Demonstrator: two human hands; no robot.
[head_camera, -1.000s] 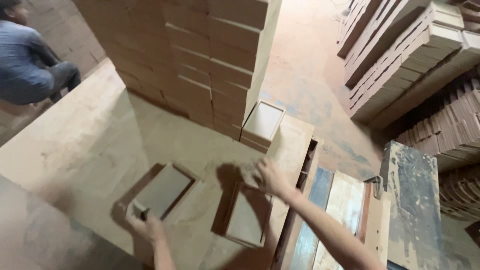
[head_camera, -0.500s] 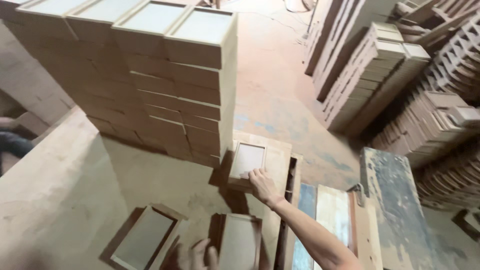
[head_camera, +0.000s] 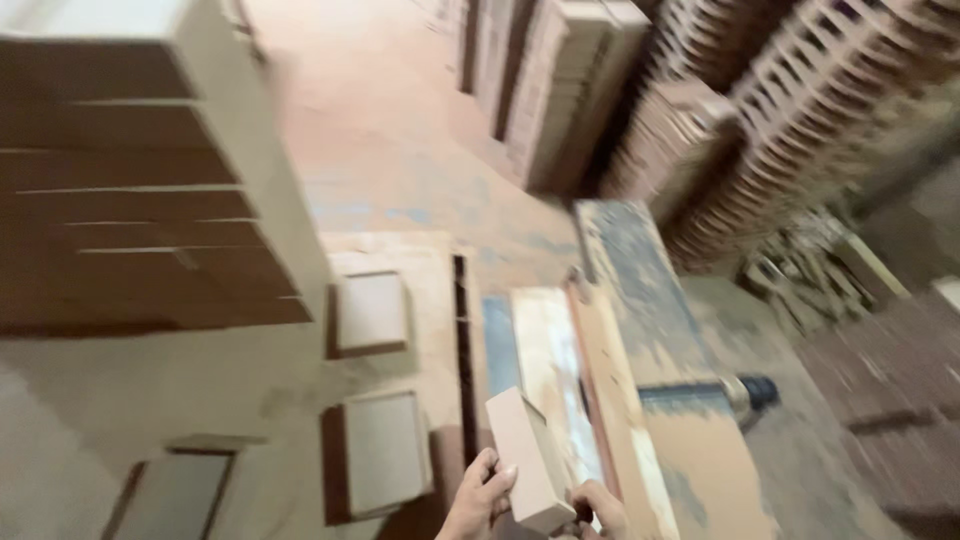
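My left hand (head_camera: 482, 497) and my right hand (head_camera: 601, 507) are low in the head view, both gripping a pale wooden block (head_camera: 529, 458) tilted on edge between them. To the left of my hands, a shallow wooden tray (head_camera: 385, 455) lies flat on the dusty worktable (head_camera: 120, 390). A second tray (head_camera: 370, 312) lies farther away next to the stack. A third (head_camera: 172, 495) sits at the lower left. The picture is blurred by motion.
A tall stack of wooden boxes (head_camera: 140, 200) rises at the left. A long worn bench (head_camera: 640, 290) with planks runs to the right of my hands, a dark cylindrical tool (head_camera: 752, 390) beside it. Piles of wooden frames (head_camera: 760, 120) fill the back right.
The view has swung right and down. My right hand has drawn back from the tray near the stack, and both hands now hold a wooden block close to me.
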